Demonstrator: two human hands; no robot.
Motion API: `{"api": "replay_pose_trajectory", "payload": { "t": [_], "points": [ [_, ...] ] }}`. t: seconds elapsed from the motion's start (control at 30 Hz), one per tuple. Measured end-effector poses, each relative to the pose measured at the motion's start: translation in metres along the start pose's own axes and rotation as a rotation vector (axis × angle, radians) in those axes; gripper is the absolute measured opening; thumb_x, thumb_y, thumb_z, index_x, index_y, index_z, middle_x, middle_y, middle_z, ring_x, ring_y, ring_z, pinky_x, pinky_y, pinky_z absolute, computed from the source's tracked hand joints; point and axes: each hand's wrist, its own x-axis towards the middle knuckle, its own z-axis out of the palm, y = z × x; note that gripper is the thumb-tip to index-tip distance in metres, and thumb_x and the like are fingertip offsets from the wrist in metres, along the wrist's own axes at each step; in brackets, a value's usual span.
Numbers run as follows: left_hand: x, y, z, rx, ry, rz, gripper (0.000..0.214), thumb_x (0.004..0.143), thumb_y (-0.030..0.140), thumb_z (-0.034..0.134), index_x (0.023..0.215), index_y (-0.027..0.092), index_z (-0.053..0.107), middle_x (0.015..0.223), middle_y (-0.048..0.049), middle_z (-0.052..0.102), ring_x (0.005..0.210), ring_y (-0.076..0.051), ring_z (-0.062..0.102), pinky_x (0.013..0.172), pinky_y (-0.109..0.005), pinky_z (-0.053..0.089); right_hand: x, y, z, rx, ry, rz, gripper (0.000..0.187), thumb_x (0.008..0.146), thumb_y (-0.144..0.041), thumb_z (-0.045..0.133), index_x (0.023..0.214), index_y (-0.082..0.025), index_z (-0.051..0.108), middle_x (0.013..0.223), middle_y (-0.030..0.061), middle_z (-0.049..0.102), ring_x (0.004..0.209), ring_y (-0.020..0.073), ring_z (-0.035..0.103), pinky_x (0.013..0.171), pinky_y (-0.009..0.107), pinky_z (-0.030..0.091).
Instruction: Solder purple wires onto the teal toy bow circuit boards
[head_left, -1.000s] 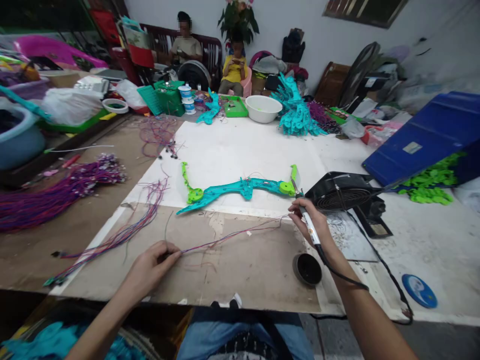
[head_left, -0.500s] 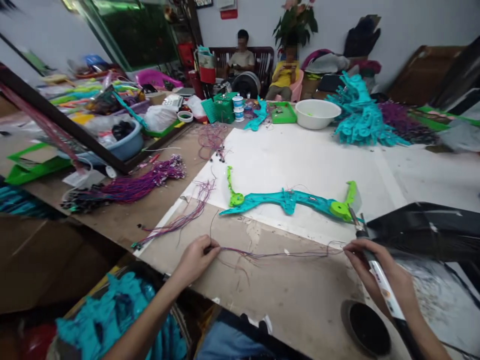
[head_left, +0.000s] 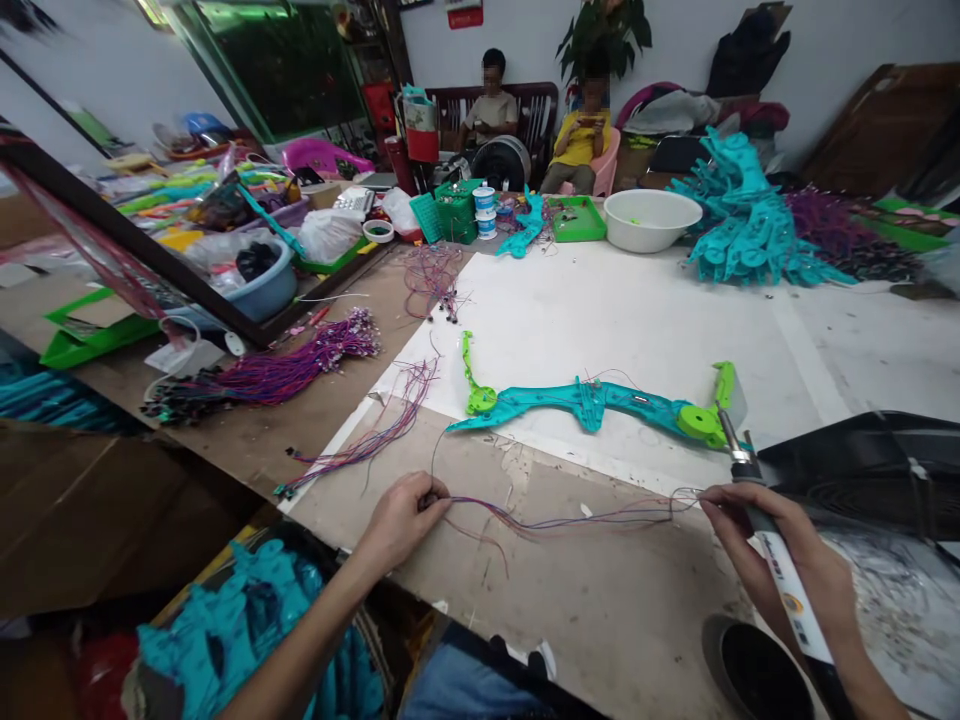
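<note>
My left hand (head_left: 409,515) is closed on one end of a thin bundle of red, blue and black wires (head_left: 555,522), low over the bare front of the table. A soldering iron (head_left: 784,575) lies in my right hand (head_left: 787,560), its metal tip pointing up and away. The thumb and forefinger of that hand also pinch the far ends of the wires. Beyond the wires, on white paper, lies a turquoise bow-shaped plastic part (head_left: 585,400) with lime-green arms (head_left: 705,420) at both ends. Thin wires run across its middle.
Loose wires (head_left: 397,410) and a thick purple wire bundle (head_left: 300,360) lie left. A black cup (head_left: 757,670) stands near my right wrist. Behind are a white basin (head_left: 652,222), a green tray (head_left: 577,220) and stacked turquoise parts (head_left: 750,220). Two people (head_left: 581,140) sit beyond the table.
The view has shifted slightly, so most things sit a little further right. Both hands keep their hold; the wires between them hang a bit slacker.
</note>
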Motion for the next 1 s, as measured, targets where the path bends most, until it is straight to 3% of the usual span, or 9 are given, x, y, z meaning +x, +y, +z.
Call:
{"api": "replay_pose_trajectory", "payload": {
  "t": [0.4, 0.67, 1.0],
  "points": [
    [-0.002, 0.004, -0.001, 0.066, -0.004, 0.042, 0.016, 0.082, 0.030, 0.056, 0.075, 0.020, 0.065, 0.074, -0.0035, 0.063, 0.074, -0.019, 0.057, 0.069, -0.029, 0.042, 0.006, -0.006, 0.000, -0.026, 0.040, -0.012, 0.033, 0.086, -0.053, 0.053, 0.103, -0.024, 0.057, 0.085, 0.0021, 0.067, 0.069, 0.0191, 0.065, 0.062, 0.029, 0.049],
    [-0.001, -0.009, 0.001, 0.077, -0.017, 0.067, 0.028, 0.082, 0.043, 0.052, 0.077, 0.020, 0.066, 0.075, -0.0040, 0.065, 0.074, -0.020, 0.059, 0.069, -0.029, 0.044, 0.010, -0.006, 0.003, -0.017, 0.066, -0.069, 0.016, 0.086, -0.032, 0.059, 0.099, -0.023, 0.057, 0.081, -0.0001, 0.068, 0.065, 0.0138, 0.066, 0.062, 0.023, 0.051],
    [0.007, -0.019, -0.001, 0.129, -0.030, 0.058, 0.036, 0.077, 0.055, 0.054, 0.078, 0.021, 0.069, 0.073, -0.0020, 0.068, 0.069, -0.018, 0.062, 0.062, -0.026, 0.046, 0.005, 0.000, -0.003, 0.068, 0.035, 0.024, 0.018, 0.085, -0.023, 0.060, 0.103, -0.023, 0.055, 0.085, 0.0004, 0.067, 0.071, 0.0127, 0.065, 0.069, 0.024, 0.052]
  ]
}}
